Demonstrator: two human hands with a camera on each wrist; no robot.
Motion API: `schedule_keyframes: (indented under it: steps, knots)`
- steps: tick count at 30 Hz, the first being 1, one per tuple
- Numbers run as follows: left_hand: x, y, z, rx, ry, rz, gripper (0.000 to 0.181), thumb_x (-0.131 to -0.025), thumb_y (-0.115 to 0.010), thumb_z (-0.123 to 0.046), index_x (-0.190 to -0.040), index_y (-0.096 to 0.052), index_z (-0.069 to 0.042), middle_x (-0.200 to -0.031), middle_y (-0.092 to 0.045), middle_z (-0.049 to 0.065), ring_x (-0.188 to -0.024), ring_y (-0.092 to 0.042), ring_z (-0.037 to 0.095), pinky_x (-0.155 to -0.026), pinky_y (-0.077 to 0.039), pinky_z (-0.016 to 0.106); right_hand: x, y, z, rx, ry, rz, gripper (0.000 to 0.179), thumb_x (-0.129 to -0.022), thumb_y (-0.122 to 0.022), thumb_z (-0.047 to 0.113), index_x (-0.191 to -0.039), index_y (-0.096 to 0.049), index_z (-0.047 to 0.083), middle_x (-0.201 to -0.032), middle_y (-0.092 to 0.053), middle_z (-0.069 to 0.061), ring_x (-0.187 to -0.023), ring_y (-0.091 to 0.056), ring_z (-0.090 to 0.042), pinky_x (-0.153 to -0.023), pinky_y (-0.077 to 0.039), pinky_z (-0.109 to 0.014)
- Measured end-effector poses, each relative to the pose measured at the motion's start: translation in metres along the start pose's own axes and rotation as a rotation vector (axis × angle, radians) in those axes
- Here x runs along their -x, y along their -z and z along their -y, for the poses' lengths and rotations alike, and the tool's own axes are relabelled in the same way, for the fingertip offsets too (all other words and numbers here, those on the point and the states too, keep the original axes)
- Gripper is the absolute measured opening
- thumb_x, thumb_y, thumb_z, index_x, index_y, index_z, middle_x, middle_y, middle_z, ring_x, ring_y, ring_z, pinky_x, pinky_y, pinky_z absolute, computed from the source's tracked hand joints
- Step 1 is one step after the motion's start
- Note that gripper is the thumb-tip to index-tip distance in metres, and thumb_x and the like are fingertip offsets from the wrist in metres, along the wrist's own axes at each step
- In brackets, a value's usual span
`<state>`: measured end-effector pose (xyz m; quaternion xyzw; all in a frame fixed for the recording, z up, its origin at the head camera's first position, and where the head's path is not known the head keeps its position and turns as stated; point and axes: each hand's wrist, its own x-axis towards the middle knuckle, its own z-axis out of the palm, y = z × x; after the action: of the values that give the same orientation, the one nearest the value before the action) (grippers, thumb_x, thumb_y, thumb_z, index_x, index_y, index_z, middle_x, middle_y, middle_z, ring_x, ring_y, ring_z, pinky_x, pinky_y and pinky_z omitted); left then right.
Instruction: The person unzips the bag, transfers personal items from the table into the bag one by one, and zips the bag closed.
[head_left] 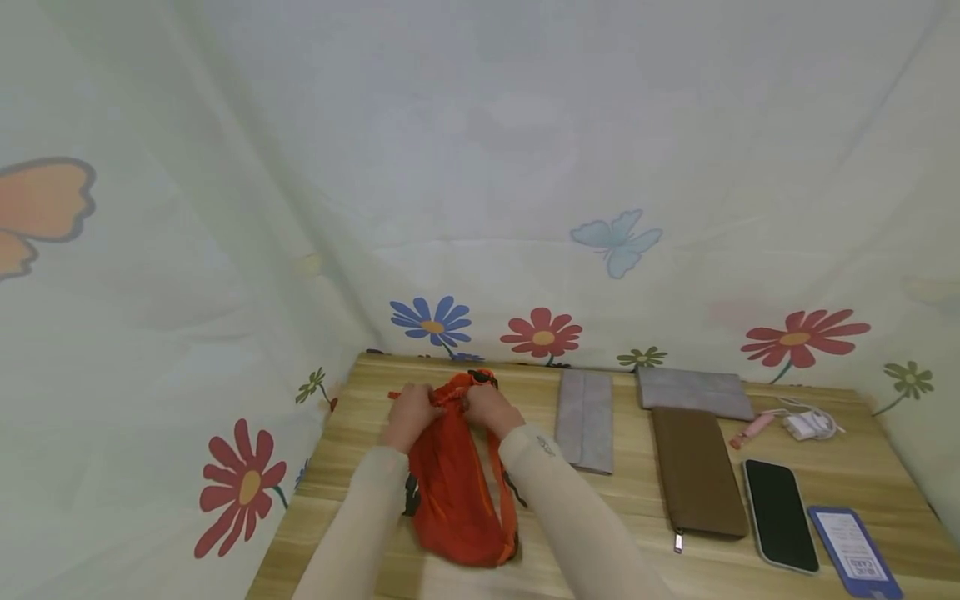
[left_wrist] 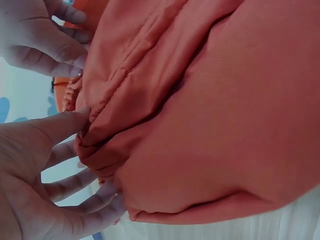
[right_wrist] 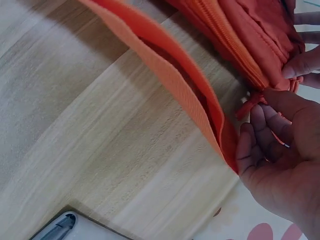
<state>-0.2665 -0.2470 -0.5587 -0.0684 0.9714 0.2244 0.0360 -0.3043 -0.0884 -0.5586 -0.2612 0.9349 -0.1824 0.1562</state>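
A red-orange fabric backpack (head_left: 453,492) lies on the wooden table, its gathered opening at the far end. My left hand (head_left: 412,412) pinches the left side of that opening; in the left wrist view its thumb and fingers hold the bunched cloth edge (left_wrist: 92,145). The right hand (head_left: 491,408) pinches the opening's other side, beside the end of an orange zipper (right_wrist: 240,50) in the right wrist view. A loose orange strap (right_wrist: 170,75) runs to this hand. Black buckles (head_left: 412,493) show along the bag's side. The bag's inside is hidden.
To the right lie two grey flat pouches (head_left: 585,421) (head_left: 693,393), a brown zip wallet (head_left: 697,471), a phone (head_left: 782,515) and a blue card holder (head_left: 855,550). A white charger with cable (head_left: 810,423) and a small pink item (head_left: 752,428) lie behind. Flower-printed cloth (head_left: 480,167) encloses the table.
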Motion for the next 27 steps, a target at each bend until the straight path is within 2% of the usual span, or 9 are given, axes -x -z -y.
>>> schedule_keyframes:
  steps: [3,10,17,20,22,24,27]
  knots:
    - [-0.002,-0.003,-0.002,-0.028,0.019,-0.002,0.021,-0.086,-0.081,-0.019,-0.088,-0.067,-0.005,-0.094,-0.057,0.013,-0.082,-0.056,0.027,-0.069,-0.05,0.043,-0.004,-0.005,-0.004,-0.001,-0.012,0.004,0.048,-0.095,-0.067,0.012,-0.056,-0.039,0.014,-0.053,-0.025,0.003,-0.054,-0.028,-0.016,-0.06,-0.031,-0.031]
    - [-0.004,-0.01,0.001,-0.056,0.033,-0.025,0.019,-0.086,-0.081,-0.017,-0.083,-0.066,-0.007,-0.099,-0.057,0.015,-0.078,-0.06,0.029,-0.065,-0.051,0.044,-0.001,-0.006,-0.004,0.014,-0.027,0.007,0.037,-0.094,-0.069,0.018,-0.061,-0.051,0.015,-0.055,-0.039,0.003,-0.055,-0.039,-0.016,-0.058,-0.035,-0.028]
    - [-0.004,-0.01,-0.001,-0.097,0.033,-0.04,0.017,-0.086,-0.079,-0.016,-0.082,-0.065,-0.009,-0.101,-0.058,0.015,-0.079,-0.062,0.032,-0.064,-0.053,0.045,-0.001,-0.002,-0.006,0.006,-0.036,0.03,0.039,-0.1,-0.058,0.015,-0.062,-0.05,0.014,-0.06,-0.042,0.001,-0.056,-0.04,-0.016,-0.059,-0.037,-0.03]
    - [-0.004,-0.009,-0.003,-0.102,0.041,-0.04,0.017,-0.086,-0.079,-0.017,-0.081,-0.065,-0.01,-0.099,-0.059,0.014,-0.078,-0.062,0.033,-0.063,-0.053,0.046,0.001,0.001,-0.009,0.008,-0.015,0.037,0.035,-0.101,-0.057,0.014,-0.066,-0.057,0.012,-0.062,-0.046,0.001,-0.056,-0.042,-0.016,-0.059,-0.038,-0.029]
    - [-0.004,-0.01,-0.003,-0.106,0.053,-0.042,0.017,-0.086,-0.079,-0.018,-0.081,-0.065,-0.01,-0.098,-0.06,0.013,-0.078,-0.063,0.033,-0.063,-0.053,0.047,0.003,0.004,-0.01,-0.004,-0.005,0.029,0.027,-0.101,-0.059,0.014,-0.076,-0.067,0.009,-0.063,-0.049,0.0,-0.057,-0.045,-0.017,-0.06,-0.04,-0.029]
    - [-0.006,-0.011,-0.003,-0.117,0.067,-0.047,0.015,-0.087,-0.078,-0.019,-0.083,-0.067,-0.01,-0.098,-0.061,0.012,-0.08,-0.064,0.034,-0.063,-0.054,0.049,0.005,0.007,-0.011,-0.013,0.006,0.021,0.016,-0.101,-0.063,0.017,-0.095,-0.075,0.007,-0.064,-0.052,-0.002,-0.06,-0.048,-0.019,-0.063,-0.042,-0.029]
    - [-0.009,-0.015,-0.002,-0.147,0.097,-0.054,0.013,-0.088,-0.077,-0.021,-0.092,-0.071,-0.01,-0.099,-0.063,0.011,-0.084,-0.065,0.037,-0.066,-0.055,0.053,0.009,0.009,-0.012,-0.002,0.025,0.016,0.023,-0.099,-0.066,0.019,-0.118,-0.073,0.007,-0.064,-0.053,-0.003,-0.064,-0.053,-0.02,-0.067,-0.046,-0.03]
